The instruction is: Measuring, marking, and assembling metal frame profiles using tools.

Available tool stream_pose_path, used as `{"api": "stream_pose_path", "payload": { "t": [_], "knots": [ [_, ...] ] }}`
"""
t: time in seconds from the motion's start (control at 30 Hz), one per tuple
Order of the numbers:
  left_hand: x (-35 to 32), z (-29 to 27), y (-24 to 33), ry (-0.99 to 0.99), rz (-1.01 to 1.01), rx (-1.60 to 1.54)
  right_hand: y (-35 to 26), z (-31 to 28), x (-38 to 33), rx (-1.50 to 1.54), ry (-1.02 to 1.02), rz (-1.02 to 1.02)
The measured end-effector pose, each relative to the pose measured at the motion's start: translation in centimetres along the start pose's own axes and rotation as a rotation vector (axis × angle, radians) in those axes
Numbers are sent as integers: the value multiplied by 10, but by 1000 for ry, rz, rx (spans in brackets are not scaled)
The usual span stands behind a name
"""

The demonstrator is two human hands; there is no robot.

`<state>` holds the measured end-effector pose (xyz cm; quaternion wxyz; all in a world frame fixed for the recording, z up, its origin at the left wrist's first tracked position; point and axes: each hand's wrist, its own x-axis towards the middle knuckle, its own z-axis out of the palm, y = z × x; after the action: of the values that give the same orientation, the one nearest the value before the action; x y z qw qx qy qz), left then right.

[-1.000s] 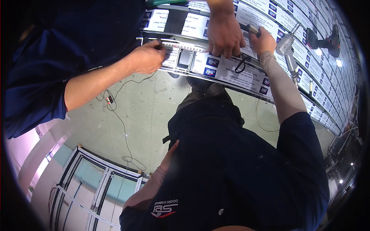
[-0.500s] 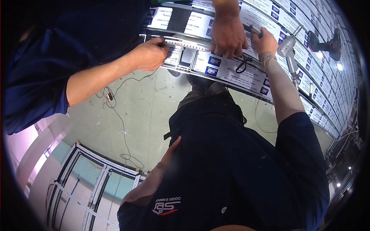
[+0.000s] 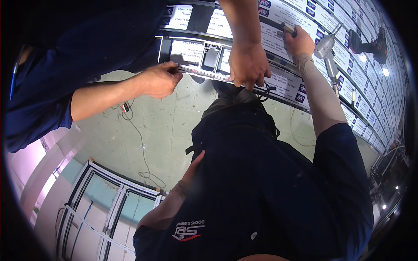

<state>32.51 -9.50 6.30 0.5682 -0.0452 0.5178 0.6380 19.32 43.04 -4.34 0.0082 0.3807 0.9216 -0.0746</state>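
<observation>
My right hand (image 3: pixel 300 42) rests over the profiles at upper right, its fingers closed round a small tool with a dark end and pale block (image 3: pixel 289 28); its kind is unclear. My left hand (image 3: pixel 194 166) lies against my waist, mostly hidden by my shirt, so its fingers cannot be read. Another person's two hands, the nearer one (image 3: pixel 250 65) and the one at left (image 3: pixel 161 80), stretch a tape measure (image 3: pixel 204 72) along the near edge of a film-covered profile frame (image 3: pixel 187 50). A short hollow profile piece (image 3: pixel 211 57) stands across that frame.
Film-wrapped profiles cover the bench. An air tool (image 3: pixel 326 52) and a cordless drill (image 3: pixel 370 45) lie at right. A black cord loop (image 3: pixel 265 92) hangs by the bench edge. A cable (image 3: pixel 141 139) runs over the floor (image 3: pixel 174 117). Window frames (image 3: pixel 104 204) lean at lower left.
The other person's hands have brought the tape measure nearer to me, from across the frame to its near edge. My right hand keeps its grip and my left hand stays at my waist.
</observation>
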Motion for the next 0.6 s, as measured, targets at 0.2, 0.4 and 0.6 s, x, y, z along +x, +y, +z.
{"api": "stream_pose_path", "payload": {
  "t": [0.2,0.4,0.6],
  "knots": [
    [1,-6,-20,68,-147,-81,0,4,2,3,6,-20],
    [25,40,57,462,-574,-577,2,8,4,18,21,-36],
    [29,22,33,234,-427,-241,28,0,-2,5,-8,45]
  ]
}}
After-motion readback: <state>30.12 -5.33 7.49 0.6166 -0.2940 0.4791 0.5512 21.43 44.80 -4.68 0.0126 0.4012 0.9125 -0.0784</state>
